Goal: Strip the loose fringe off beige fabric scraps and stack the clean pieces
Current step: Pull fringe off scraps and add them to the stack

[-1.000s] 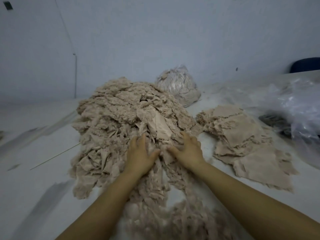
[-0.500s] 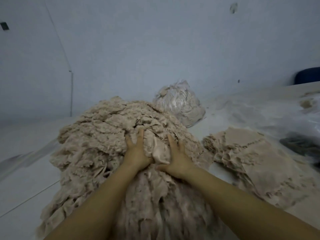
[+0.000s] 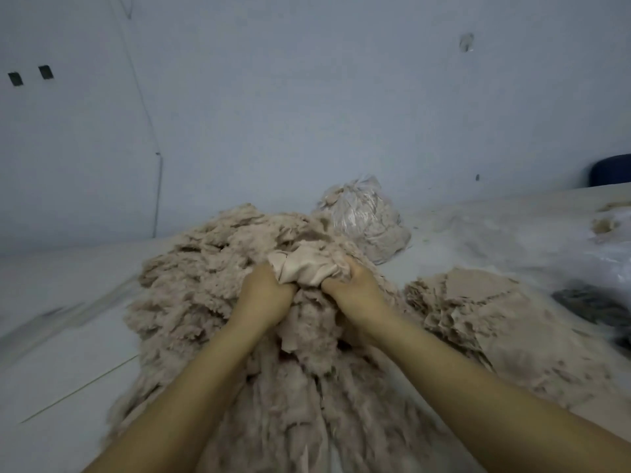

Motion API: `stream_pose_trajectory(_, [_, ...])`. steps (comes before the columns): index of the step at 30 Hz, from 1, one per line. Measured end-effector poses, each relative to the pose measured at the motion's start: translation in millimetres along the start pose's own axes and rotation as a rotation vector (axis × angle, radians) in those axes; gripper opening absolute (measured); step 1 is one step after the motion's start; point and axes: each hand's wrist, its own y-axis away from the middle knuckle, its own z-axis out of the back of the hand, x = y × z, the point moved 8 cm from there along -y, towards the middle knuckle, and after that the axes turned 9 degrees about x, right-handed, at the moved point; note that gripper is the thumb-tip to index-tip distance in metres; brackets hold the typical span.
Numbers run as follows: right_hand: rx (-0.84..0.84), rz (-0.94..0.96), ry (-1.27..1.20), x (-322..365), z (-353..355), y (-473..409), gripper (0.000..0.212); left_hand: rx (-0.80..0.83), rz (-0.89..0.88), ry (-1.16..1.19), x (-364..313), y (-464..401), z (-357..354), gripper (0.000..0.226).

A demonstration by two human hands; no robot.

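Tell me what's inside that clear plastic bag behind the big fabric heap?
The clear plastic bag shows more beige fabric bits packed inside, like those in the big heap before it. Glare hides its middle, and the heap covers its lower left, so the rest of its contents cannot be seen.

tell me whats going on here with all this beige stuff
A person is sorting fabric scraps at a table. Both hands, the left hand and right hand, grip one smooth beige piece atop the big frayed heap. A flatter stack lies to the right, and a filled plastic bag sits behind.
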Motion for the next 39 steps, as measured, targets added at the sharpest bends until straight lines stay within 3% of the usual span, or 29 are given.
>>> stream_pose_trajectory(4, [0.049,0.05,-0.02,19.0,2.0,61.7,0.033,0.098,0.003,-0.001,-13.9,52.1,-3.3,0.017])
stream_pose_trajectory(9, [0.147,-0.13,0.104,-32.1,4.7,150.4,0.029,0.267,-0.039,-0.091,-5.0,139.4,-48.5,0.002])
stream_pose_trajectory(10, [0.178,-0.142,0.159,-40.0,6.6,164.6,0.033,0.315,-0.003,-0.115,-0.2,152.4,-56.3,0.008])
stream_pose_trajectory(13, [0.202,-0.117,0.31,-49.6,21.1,195.6,0.053,0.561,0.171,-0.177,25.4,177.5,-79.0,0.061])
stream_pose_trajectory(16, [0.174,-0.195,0.248,-62.7,41.4,208.7,0.064,0.668,0.189,-0.16,30.0,183.0,-79.0,0.081])
stream_pose_trajectory(18, [0.167,-0.342,0.115,-78.1,48.9,213.6,0.06,0.622,0.205,-0.145,21.1,178.8,-69.8,0.086])
stream_pose_trajectory(20, [0.143,-0.457,-0.085,-90.1,50.9,217.5,0.043,0.393,0.147,-0.159,1.7,167.0,-51.6,0.065])
stream_pose_trajectory(22, [0.129,-0.48,-0.192,-90.1,52.5,217.1,0.021,0.131,-0.023,-0.276,-26.8,156.8,-37.0,0.045])
stream_pose_trajectory(23, [0.128,-0.473,-0.23,-86.8,53.0,216.2,0.01,0.084,-0.143,-0.321,-42.3,152.5,-39.8,0.038])
stream_pose_trajectory(24, [0.12,-0.45,-0.265,-83.1,53.7,213.4,0.011,0.108,-0.253,-0.322,-53.6,148.5,-49.9,0.032])
stream_pose_trajectory(26, [0.112,-0.396,-0.207,-75.2,56.2,205.8,0.025,0.313,-0.419,-0.228,-70.1,144.3,-82.2,0.023])
stream_pose_trajectory(29, [0.145,-0.28,0.009,-59.7,50.7,200.0,0.022,0.562,-0.463,-0.174,-66.3,135.2,-119.9,0.028])
stream_pose_trajectory(32, [0.243,-0.238,-0.064,-62.6,48.1,203.1,0.024,0.483,-0.211,-0.31,-25.0,97.6,-116.0,0.034])
stream_pose_trajectory(34, [0.194,-0.285,-0.158,-70.9,60.4,205.6,0.027,0.468,-0.034,-0.326,1.1,82.5,-110.9,0.034])
stream_pose_trajectory(36, [0.129,-0.351,-0.268,-79.2,72.5,206.7,0.027,0.463,-0.052,-0.336,-4.0,82.9,-116.7,0.029])
stream_pose_trajectory(39, [0.147,-0.411,-0.39,-77.6,71.2,201.8,0.026,0.255,-0.181,-0.31,-36.7,89.1,-118.8,0.02])
